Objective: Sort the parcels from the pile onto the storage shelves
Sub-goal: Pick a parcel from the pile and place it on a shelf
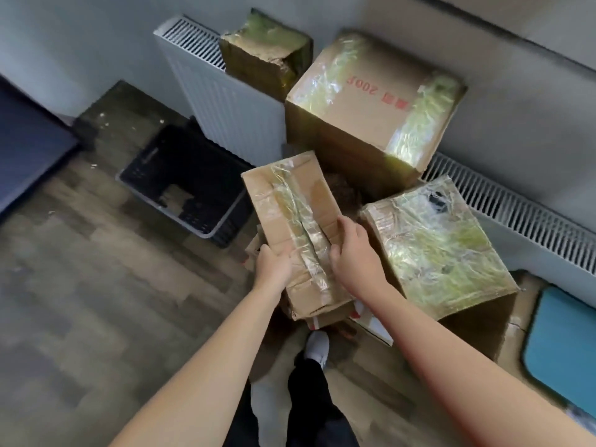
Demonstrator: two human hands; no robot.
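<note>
Our left hand [274,266] and right hand [351,250], equally near, grip opposite edges of the taped parcel [290,214] at its near end, its long axis running forward from them over the pile [435,246].

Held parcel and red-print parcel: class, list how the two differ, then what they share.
The held parcel is slim and long; the red-print parcel is bulkier. The held parcel is gripped by the left hand and right hand; the red-print parcel sits untouched. Both are taped brown cardboard.
</note>
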